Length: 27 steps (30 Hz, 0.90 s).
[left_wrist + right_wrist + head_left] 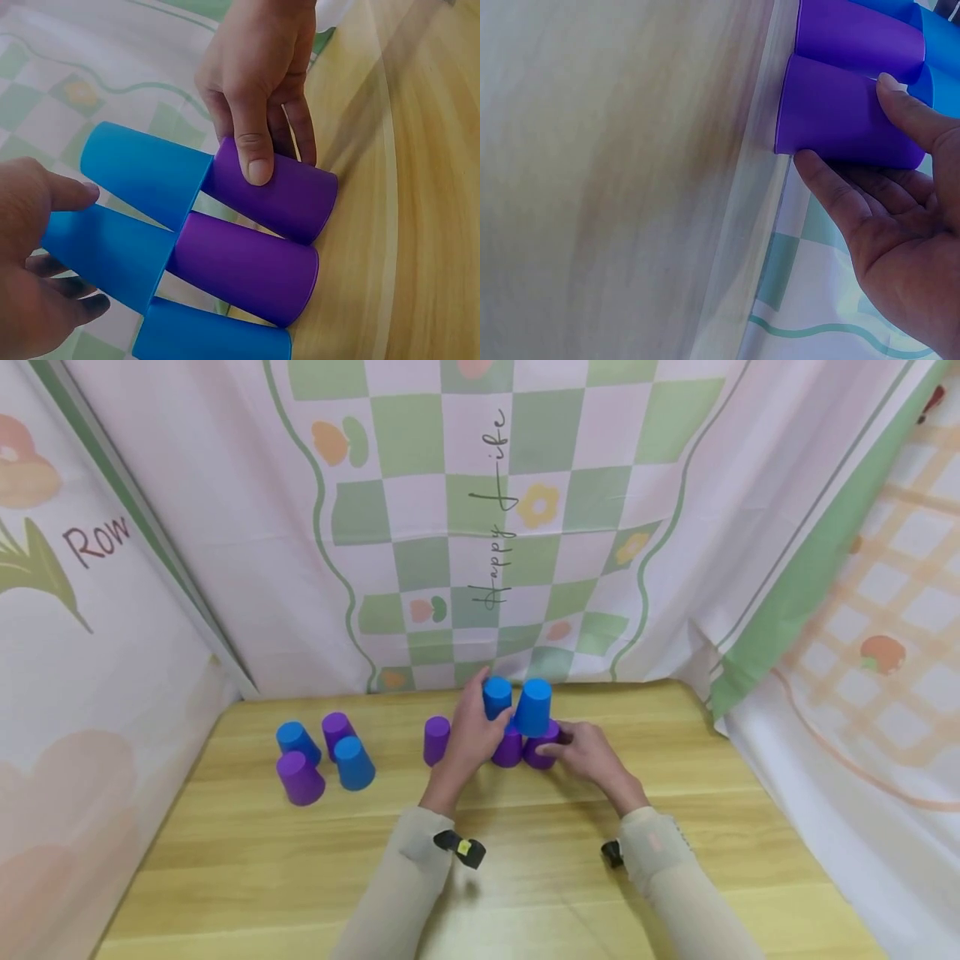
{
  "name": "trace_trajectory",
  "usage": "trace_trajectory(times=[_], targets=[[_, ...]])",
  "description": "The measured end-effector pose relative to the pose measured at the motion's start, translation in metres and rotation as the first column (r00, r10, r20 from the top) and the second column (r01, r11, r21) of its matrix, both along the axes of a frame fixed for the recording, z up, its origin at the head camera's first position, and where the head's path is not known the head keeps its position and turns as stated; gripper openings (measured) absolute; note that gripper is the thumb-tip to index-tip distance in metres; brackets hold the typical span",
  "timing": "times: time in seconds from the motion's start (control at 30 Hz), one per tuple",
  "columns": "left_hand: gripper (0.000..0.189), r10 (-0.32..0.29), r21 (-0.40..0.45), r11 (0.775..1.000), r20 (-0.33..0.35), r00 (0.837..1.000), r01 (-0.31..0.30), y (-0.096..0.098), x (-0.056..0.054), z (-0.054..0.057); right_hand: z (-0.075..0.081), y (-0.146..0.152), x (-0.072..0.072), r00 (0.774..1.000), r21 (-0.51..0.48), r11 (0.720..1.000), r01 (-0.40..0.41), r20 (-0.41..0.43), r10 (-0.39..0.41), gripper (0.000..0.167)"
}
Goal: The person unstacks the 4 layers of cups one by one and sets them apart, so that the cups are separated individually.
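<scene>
My left hand [474, 731] holds an upside-down blue cup [497, 695] in the upper row of a small stack, its thumb on one side and fingers on the other. Right beside it, another blue cup [534, 706] stands on the row below. At the stack's right end my right hand [592, 753] grips a lower purple cup [847, 112] between thumb and fingers. The middle purple cup [244, 266] supports the upper ones. A lower blue cup [214, 334] shows in the left wrist view, hidden behind my left hand in the head view.
One purple cup [437, 741] stands just left of my left hand. Farther left, two blue and two purple cups [302, 779] form a loose group on the wooden table [262, 877]. A patterned curtain [480, 552] hangs along the table's back edge.
</scene>
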<state>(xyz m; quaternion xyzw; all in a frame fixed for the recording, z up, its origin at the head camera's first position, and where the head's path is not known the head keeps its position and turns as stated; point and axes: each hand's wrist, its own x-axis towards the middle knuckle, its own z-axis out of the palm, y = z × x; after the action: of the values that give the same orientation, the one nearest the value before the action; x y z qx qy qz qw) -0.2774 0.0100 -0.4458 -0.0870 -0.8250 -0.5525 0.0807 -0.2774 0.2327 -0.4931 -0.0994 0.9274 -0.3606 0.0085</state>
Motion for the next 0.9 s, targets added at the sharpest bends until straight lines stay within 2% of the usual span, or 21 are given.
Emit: trace_trajectory(times=[0.4,0.9], targets=[[0.068,-0.003,-0.017,1.000,-0.051,0.999,0.002,0.0032,-0.0004,-0.0050,-0.0005,-0.0001,-0.0001,1.000,0.008,1.000,0.005,0.000,-0.005,0.050],[0.066,0.012,-0.009,1.000,-0.019,1.000,-0.012,0.0035,0.0015,-0.0037,0.0006,0.0004,0.0004,1.000,0.018,1.000,0.005,0.001,-0.005,0.049]])
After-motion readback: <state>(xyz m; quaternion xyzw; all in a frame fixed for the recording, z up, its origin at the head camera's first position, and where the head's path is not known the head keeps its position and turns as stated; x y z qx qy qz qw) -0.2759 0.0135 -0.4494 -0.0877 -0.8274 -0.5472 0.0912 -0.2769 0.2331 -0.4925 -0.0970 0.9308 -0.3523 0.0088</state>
